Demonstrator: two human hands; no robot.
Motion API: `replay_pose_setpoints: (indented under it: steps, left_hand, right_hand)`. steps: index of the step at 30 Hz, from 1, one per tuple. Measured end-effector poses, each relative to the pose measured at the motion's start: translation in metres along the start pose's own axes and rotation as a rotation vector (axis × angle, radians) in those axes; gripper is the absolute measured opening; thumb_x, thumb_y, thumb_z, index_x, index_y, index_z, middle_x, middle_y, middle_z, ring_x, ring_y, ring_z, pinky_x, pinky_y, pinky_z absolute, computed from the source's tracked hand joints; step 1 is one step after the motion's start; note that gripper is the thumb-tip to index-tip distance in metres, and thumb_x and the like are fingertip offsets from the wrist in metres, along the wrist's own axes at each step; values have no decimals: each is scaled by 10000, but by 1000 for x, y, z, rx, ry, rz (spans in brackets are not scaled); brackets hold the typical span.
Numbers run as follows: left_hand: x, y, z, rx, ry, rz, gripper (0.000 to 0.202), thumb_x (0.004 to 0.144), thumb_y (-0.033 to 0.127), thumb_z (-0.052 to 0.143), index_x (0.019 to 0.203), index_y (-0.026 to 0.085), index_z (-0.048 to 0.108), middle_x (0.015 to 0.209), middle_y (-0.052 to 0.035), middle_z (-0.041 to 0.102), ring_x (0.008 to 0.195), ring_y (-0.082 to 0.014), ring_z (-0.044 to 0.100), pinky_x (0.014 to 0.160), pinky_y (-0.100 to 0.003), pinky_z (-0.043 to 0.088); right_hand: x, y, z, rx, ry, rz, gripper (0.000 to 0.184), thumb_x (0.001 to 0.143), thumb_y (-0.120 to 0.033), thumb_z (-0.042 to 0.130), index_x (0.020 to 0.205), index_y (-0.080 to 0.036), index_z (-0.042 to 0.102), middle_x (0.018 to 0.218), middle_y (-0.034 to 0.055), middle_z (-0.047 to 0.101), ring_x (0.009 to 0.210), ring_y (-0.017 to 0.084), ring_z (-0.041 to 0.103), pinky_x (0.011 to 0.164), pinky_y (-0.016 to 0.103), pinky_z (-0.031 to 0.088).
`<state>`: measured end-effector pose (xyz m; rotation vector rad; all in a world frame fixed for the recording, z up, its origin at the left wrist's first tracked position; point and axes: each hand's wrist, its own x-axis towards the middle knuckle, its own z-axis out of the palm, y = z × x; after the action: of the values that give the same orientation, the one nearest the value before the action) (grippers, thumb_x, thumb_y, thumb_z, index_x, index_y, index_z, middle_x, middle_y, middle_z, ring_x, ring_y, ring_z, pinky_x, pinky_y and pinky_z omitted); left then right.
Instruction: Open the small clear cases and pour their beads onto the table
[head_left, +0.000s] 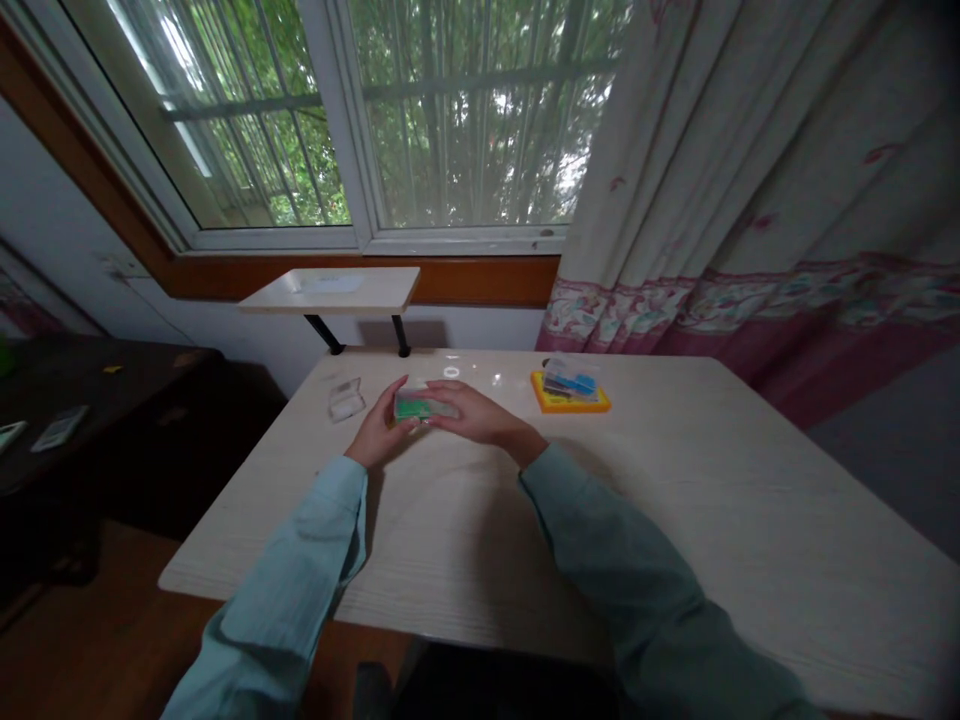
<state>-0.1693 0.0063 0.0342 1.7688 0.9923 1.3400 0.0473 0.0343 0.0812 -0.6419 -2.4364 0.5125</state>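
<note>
Between my two hands is a small clear plastic case (414, 408) with something green inside. My left hand (381, 425) grips its left end, thumb toward me. Over its right end my right hand (469, 412) is closed, fingers along the top and far side. The case is held just over the table or on it; I cannot tell which. To the left of my left hand lies an open clear plastic box (346, 400). Farther right, a clear case with blue pieces (571, 378) rests on a yellow tray (574, 405).
The pale wooden table (675, 500) has a small raised shelf (337, 290) at its back left, with a sheet on top. Behind are a barred window and a curtain (712, 230). At the left stands a dark table (112, 400) with a phone-like object (60, 428).
</note>
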Motion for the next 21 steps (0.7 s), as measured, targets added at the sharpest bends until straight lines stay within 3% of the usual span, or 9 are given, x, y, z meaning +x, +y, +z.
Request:
replay_pose_setpoints:
  steps: [4, 10, 21]
  left_hand:
    - [1, 1, -5, -30, 36, -126, 791, 704, 474, 749, 1362, 159, 444, 1267, -139, 572, 1117, -259, 578, 991, -401, 444]
    - [1, 4, -9, -17, 45, -194, 752, 716, 481, 734, 1329, 119, 489, 1100, -114, 649, 966, -224, 617, 911, -370, 476]
    - [-2, 0, -4, -55, 15, -266, 737, 707, 442, 737, 1325, 121, 497, 990, -83, 659, 867, -191, 610, 846, -354, 483]
  right_hand:
    - [1, 3, 18, -118, 55, -17, 434, 939, -356, 510, 1350, -218, 525, 1411, 115, 508, 1360, 235, 400, 1117, 452, 337]
    - [1, -3, 38, -275, 109, 7, 367, 979, -291, 415, 1297, -172, 554, 1301, 105, 608, 1211, 212, 556, 1044, 393, 430]
    - [-5, -11, 51, -502, 113, 57, 300, 990, -219, 355, 1173, -114, 568, 1136, 147, 670, 1035, 219, 642, 910, 358, 500]
